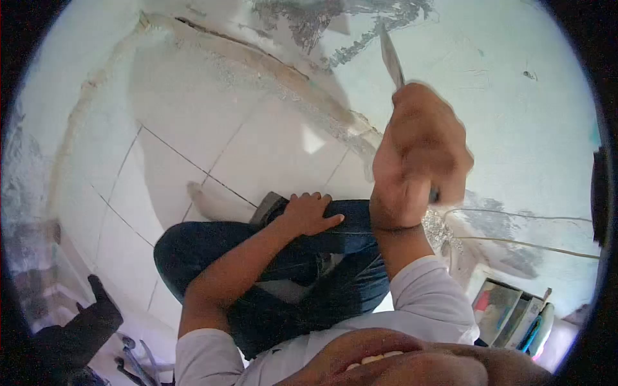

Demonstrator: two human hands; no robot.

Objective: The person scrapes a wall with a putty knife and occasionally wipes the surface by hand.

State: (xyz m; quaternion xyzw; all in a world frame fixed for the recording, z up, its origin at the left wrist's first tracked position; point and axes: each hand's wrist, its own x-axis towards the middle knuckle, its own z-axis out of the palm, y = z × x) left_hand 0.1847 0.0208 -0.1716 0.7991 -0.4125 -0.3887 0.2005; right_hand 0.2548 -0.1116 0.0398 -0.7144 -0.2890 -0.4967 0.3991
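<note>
My right hand (pixel 421 151), slightly blurred, is closed around the handle of a scraper (pixel 391 56) with a thin metal blade. The blade points up and away from me, its tip overlapping the edge of a grey, bare patch (pixel 360 48) on the pale painted wall (pixel 489 116). Most of the handle is hidden in the fist. Lying on the bent knee of my blue jeans (pixel 193 248), my left hand (pixel 314 214) has its fingers spread and holds nothing.
Flaked paint and dust (pixel 302 96) line the foot of the wall, on the white tiled floor (pixel 174 174). Two cables (pixel 528 244) run along the wall at right. A holder with folders or books (pixel 508 315) stands at lower right; a dark object (pixel 77 334) is at lower left.
</note>
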